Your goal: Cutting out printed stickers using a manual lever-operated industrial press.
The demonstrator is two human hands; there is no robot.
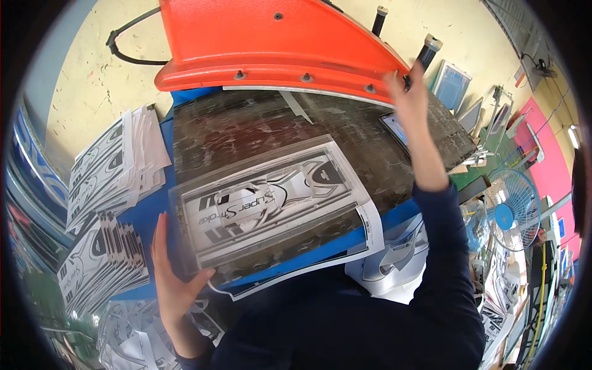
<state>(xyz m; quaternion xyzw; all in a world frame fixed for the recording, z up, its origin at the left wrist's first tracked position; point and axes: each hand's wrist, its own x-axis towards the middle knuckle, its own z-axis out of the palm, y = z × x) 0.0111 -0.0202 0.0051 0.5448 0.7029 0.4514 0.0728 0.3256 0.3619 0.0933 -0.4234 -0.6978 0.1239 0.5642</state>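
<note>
A printed sheet with grey and black graphics (373, 228) lies on the dark worktop (246, 117), its lower right margin curling past the near edge. On top of it rests a see-through cutting die (187, 206) with a raised rectangular outline. My left hand (176, 287) is open at the die's left end, thumb and fingers spread around its near left corner. Up at the right, my right hand (410, 102) is beside the black handle (428, 52) of the orange press arm (265, 46). Motion smears its fingers, so their grip on the handle is unclear.
Two stacks of printed sheets, a flat one (114, 160) and a fanned one (102, 265), stand on the blue surface at left. A phone (394, 127) lies by my right forearm. Scrap sheets (129, 336) hang below. A blue fan (509, 213) stands at right.
</note>
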